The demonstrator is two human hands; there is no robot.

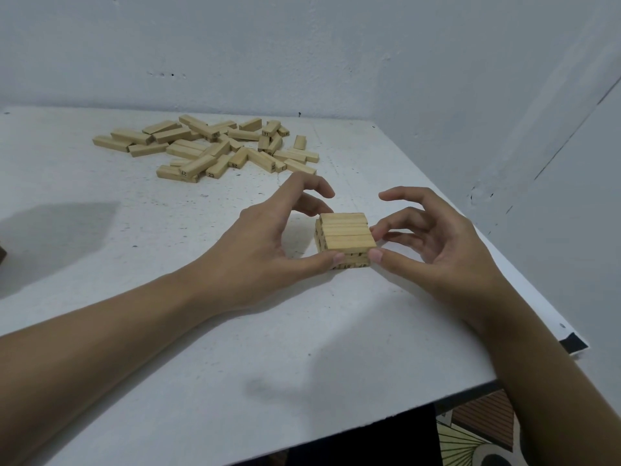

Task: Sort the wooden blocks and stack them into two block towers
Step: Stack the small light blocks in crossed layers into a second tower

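A short tower (344,235) of pale wooden blocks stands on the white table, right of centre; its top layer is three blocks lying side by side. My left hand (275,240) curls round the tower's left side, thumb tip on the lower front corner and fingers arched over the back left. My right hand (433,237) cups the right side, with the thumb on the lower front right corner and fingertips against the right edge. A loose pile of several numbered wooden blocks (208,148) lies scattered at the back of the table.
The white table (151,270) meets a pale wall at the back and right. Its right edge runs diagonally close to my right hand, and its front edge is near me. A brown object (2,257) peeks in at the far left. Patterned floor (470,432) shows below.
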